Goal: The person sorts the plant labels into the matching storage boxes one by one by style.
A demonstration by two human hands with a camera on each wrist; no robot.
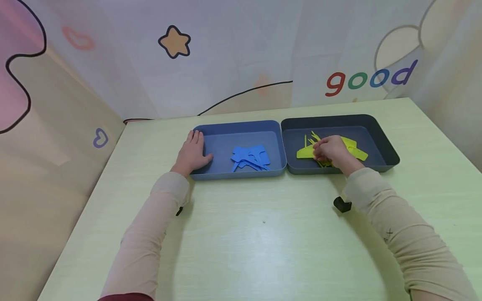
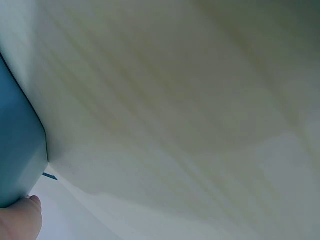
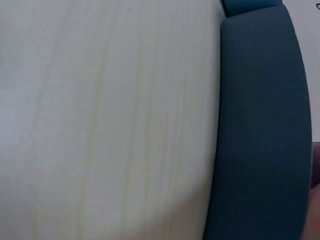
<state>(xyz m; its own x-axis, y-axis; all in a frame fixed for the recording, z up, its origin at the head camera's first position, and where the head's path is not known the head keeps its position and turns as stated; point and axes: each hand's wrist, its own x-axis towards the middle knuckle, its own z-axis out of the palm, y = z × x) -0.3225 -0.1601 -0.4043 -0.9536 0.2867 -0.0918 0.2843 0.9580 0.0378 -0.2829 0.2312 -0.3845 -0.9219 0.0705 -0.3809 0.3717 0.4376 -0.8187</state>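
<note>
My left hand (image 1: 191, 154) rests over the left rim of a blue-grey tray (image 1: 237, 128), fingers straight and thumb reaching inside. Several flat blue pieces (image 1: 250, 157) lie piled in that tray. In the dark grey tray (image 1: 380, 146) to its right, my right hand (image 1: 332, 151) is lowered onto several flat and thin yellow pieces (image 1: 304, 153), its fingers bent together. Whether the fingertips pinch a piece is hidden. The left wrist view catches part of the hand at the blue-grey tray (image 2: 17, 135); in the right wrist view the dark tray's outer wall (image 3: 262, 125) hides the pieces.
Both trays stand side by side, touching, on a pale wood-grain table (image 1: 260, 246). Behind them hangs a printed cloth (image 1: 233, 50) with a star and the word "good". A small black object (image 1: 342, 205) shows beneath the right sleeve.
</note>
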